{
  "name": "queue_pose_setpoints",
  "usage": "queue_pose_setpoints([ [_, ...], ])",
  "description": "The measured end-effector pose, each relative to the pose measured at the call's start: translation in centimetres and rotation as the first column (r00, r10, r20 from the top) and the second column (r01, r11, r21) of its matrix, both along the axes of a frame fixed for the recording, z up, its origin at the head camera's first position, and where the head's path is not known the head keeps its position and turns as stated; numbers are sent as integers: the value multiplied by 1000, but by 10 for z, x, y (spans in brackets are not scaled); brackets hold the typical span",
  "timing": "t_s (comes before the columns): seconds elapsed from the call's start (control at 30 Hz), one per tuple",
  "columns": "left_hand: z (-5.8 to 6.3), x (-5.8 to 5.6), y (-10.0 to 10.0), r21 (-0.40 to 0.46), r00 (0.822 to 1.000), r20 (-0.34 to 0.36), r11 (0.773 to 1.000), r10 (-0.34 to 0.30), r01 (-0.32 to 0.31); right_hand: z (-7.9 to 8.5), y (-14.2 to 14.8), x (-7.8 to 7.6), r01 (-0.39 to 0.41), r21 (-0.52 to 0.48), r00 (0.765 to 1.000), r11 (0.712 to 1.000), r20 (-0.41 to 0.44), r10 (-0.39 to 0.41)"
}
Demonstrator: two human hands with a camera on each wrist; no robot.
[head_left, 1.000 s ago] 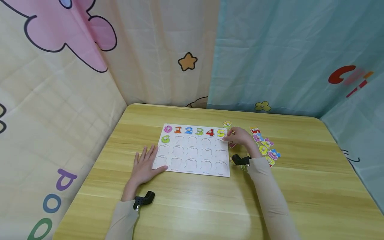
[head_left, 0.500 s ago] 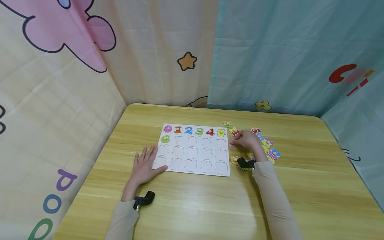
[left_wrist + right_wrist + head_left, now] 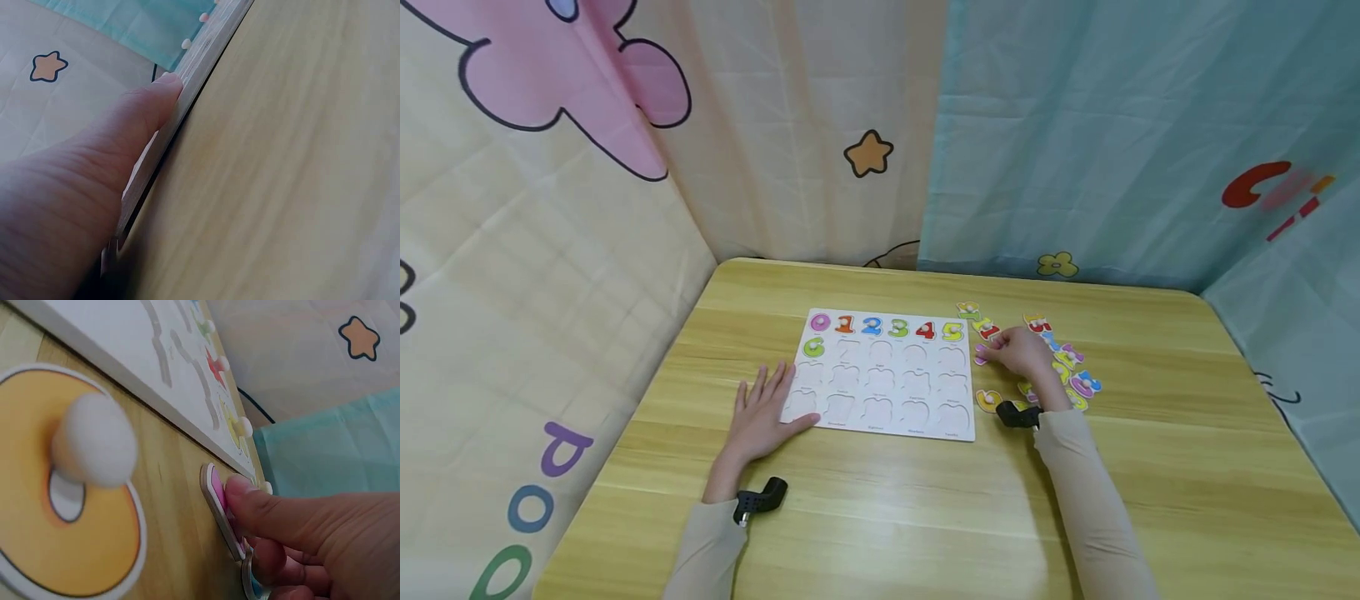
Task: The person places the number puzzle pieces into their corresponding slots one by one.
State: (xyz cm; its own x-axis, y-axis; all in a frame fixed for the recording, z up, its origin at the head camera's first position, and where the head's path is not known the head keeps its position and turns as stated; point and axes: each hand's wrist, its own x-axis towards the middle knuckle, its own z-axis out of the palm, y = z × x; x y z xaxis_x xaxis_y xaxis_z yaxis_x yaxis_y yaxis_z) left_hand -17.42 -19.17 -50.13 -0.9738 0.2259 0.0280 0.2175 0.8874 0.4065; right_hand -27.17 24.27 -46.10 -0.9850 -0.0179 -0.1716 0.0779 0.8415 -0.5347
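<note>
Right hand (image 3: 1022,353), shifted off white rectangular puzzle board (image 3: 878,383), pinches pink flat wooden piece (image 3: 219,494) at board's three o'clock: apparently fresh pick. Left hand (image 3: 766,417) spread.

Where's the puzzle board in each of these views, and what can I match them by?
Head: puzzle board near the centre, flat on the table.
Left wrist: board edge-on, slanting from top centre toward lower left.
Right wrist: board upper left, slanting down past centre.
Shared landmark: orange star on the curtain.
</note>
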Motion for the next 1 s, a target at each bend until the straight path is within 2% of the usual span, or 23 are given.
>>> queue_pose_setpoints([
  [0.17,1,1,-1,-8,1000,2,1000,-4,4,1,-8,4,-60,19,996,998,-62,61],
  [0.3,3,2,-2,-5,1000,4,1000,0,0,10,-33,-2,-126,2,987,992,-96,126],
  [0.4,3,2,-3,-5,1000,5,1000,3,-3,13,-59,-9,-193,-54,980,980,-60,190],
  [0.5,3,2,-3,-7,1000,3,1000,7,-7,9,-86,-17,-254,-107,967,961,-33,251],
  [0.73,2,1,-1,-9,1000,4,1000,10,-10,2,-151,-29,-319,-156,946,935,4,323],
  [1.0,4,2,1,0,1000,10,1000,2,-2,-3,-197,-34,-341,-47,940,939,-50,338],
])
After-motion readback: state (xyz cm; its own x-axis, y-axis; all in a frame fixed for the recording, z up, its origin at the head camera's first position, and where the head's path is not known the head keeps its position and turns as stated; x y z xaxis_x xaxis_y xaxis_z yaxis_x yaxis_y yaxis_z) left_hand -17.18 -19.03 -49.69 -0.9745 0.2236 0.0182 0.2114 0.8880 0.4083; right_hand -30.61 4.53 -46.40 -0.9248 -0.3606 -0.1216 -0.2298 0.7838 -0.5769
